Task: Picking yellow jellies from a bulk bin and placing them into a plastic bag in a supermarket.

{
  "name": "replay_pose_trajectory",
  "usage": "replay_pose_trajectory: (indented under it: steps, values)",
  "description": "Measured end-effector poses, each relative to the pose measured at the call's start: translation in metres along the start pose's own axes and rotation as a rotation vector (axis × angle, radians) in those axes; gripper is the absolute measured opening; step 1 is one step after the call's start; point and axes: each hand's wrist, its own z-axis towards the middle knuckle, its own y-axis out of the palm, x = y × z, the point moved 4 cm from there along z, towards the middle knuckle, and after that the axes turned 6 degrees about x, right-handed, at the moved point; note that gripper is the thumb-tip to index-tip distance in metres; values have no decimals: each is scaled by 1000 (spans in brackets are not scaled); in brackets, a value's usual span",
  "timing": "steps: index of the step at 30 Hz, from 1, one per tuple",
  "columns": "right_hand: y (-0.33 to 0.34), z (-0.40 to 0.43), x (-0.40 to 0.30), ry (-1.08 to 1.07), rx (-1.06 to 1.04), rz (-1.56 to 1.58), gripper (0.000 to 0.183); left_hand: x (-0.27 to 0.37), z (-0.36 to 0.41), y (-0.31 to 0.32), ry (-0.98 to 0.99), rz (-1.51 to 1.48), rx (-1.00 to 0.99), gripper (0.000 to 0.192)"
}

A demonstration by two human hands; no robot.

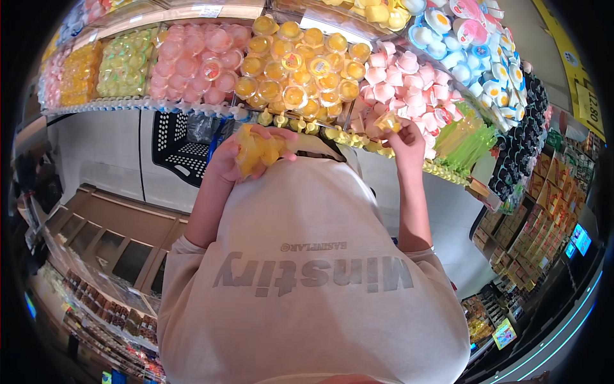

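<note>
My left hand [226, 156] is curled around several yellow jelly cups [256, 151] in clear plastic, held in front of my chest. With its thumb and fingers my right hand [407, 139] pinches a single yellow jelly cup [388, 123], in front of the display edge where the pink-wrapped packs begin. Ahead of both hands lies a heap of yellow jelly cups [300, 72] with clear domes, a few showing printed lids. To its right are pink cup-shaped packs [407, 79]; to its left, pink jelly cups [196, 62].
A black perforated shopping basket [184, 161] is below the display at left. Yellow trim [355, 140] edges the counter. Green jelly sticks [463, 141], egg-patterned cups [501, 72] and dark packs [520, 129] fill the right side. Boxed goods [542, 192] are stacked farther right.
</note>
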Motion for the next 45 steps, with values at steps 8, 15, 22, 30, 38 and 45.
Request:
replay_pose_trajectory:
  steps: [8, 15, 22, 30, 38, 45]
  values:
    - [4, -23, -14, 99, -292, 322, 35, -2, 10, -5, -69, 1, -44, 53]
    - [62, -74, -23, 93, -609, 383, 39, -2, 10, -10, -126, -30, -81, 53]
    - [81, -73, -53, -124, -589, -164, 35, 5, 19, 12, -221, 37, 4, 56]
    - [98, -79, -83, -517, -676, -259, 28, 10, 15, 18, -269, 98, 2, 50]
    - [57, -42, -13, -395, -389, -368, 13, 15, 9, 23, -252, 262, 19, 51]
    - [24, -20, 15, -255, -193, -463, 13, 14, 3, 21, -218, 246, 47, 51]
